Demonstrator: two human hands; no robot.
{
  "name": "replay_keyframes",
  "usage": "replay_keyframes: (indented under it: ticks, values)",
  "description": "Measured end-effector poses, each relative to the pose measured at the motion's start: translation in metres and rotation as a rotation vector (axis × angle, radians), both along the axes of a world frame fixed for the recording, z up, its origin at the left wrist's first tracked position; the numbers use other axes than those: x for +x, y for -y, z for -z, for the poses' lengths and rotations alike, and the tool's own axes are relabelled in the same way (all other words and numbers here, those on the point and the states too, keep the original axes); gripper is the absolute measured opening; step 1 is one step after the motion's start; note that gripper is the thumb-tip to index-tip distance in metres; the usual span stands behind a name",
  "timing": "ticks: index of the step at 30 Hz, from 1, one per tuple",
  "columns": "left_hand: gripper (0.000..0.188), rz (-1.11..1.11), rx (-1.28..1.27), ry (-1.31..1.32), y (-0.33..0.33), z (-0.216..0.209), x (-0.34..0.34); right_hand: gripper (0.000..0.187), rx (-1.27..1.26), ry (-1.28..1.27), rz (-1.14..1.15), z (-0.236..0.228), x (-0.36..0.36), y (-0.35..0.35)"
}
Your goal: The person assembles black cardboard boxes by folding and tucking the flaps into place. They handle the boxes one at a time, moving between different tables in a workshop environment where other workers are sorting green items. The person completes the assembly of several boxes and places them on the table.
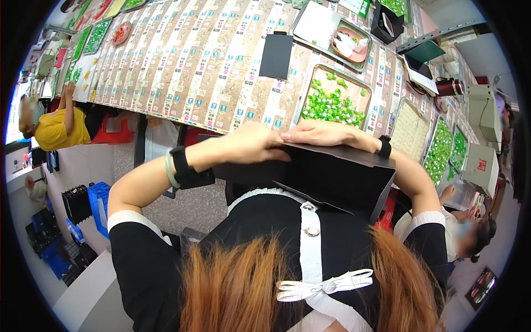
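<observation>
A black cardboard box (337,174) with a loose flap is held in front of my body at the near edge of the table. My left hand (257,144) is closed on the box's upper edge, its fingertips bent over the left part. My right hand (326,134) lies along the same edge, thumb and fingers gripping it, with its fingertips touching near the left hand. The box's dark inner side faces me, and its underside is hidden. Just beyond my right hand sits a metal tray (368,108) of small green and white pieces.
A flat black card (276,56) lies on the patterned table (193,61). Beyond the tray stand a tray with a pink dish (350,43) and a black open box (386,22). More trays line the right side. One person in yellow (63,130) works at left, another (459,232) at right.
</observation>
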State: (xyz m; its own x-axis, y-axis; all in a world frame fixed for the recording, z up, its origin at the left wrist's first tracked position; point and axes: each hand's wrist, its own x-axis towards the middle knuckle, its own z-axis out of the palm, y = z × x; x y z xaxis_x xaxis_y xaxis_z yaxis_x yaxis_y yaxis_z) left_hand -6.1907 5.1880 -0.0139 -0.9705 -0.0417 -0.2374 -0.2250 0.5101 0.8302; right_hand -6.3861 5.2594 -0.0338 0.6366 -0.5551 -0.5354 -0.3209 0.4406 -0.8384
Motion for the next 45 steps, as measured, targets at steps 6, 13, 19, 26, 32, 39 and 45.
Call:
replay_keyframes:
  ticks: [6,13,19,26,32,39,45]
  values:
    - [0.039,0.167,0.323,0.368,0.009,0.013,-0.008,0.051,-0.004,-0.018,-0.021,-0.001,0.008,0.008]
    - [0.037,0.095,-0.145,0.427,-0.012,-0.031,-0.008,0.047,0.011,0.050,-0.047,0.005,0.002,0.005]
    - [0.028,0.036,-0.064,0.258,-0.018,-0.019,0.008,0.046,-0.045,0.051,0.109,0.017,-0.004,-0.004]
    - [0.032,0.001,0.014,0.308,-0.027,-0.023,0.016,0.045,-0.004,0.059,0.151,0.008,-0.006,-0.003]
    - [0.031,-0.057,-0.067,0.309,-0.037,-0.044,0.025,0.044,-0.011,0.059,0.159,0.000,-0.006,-0.005]
    - [0.064,0.315,0.560,0.580,0.010,-0.017,0.008,0.044,-0.146,0.092,0.167,-0.004,-0.002,-0.006]
    - [0.044,0.023,0.246,0.546,-0.028,-0.048,0.002,0.045,-0.064,0.061,0.245,0.003,-0.015,-0.015]
